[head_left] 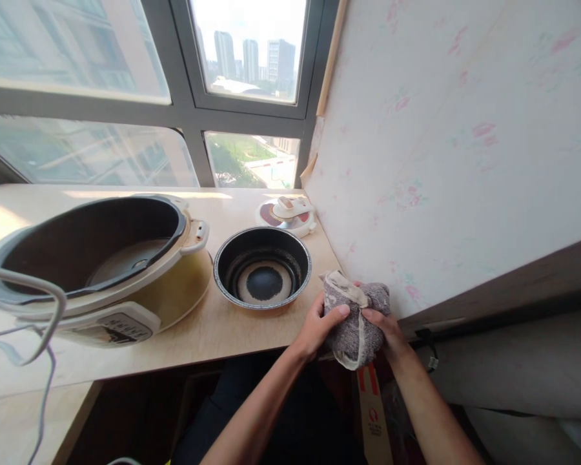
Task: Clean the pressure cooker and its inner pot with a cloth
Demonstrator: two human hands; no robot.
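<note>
A bunched grey-brown cloth with a pale edge (351,332) is held between my two hands, just past the front edge of the wooden counter. My left hand (317,326) grips its left side, thumb pressed on top. From the right, my right hand (385,326) closes round the cloth, its thumb near the middle; most of the other fingers are hidden behind the folds. Left of the cloth stands a round black pot (263,271), its inner bottom showing a pale ring around a dark centre.
A large cooker (184,284) with a dark inner bowl fills the counter's left side, a grey cord (53,323) beside it. Behind the black pot lies a white and reddish lid (285,214). The flowered wall (440,161) rises on the right. Below stands a cardboard box (375,420).
</note>
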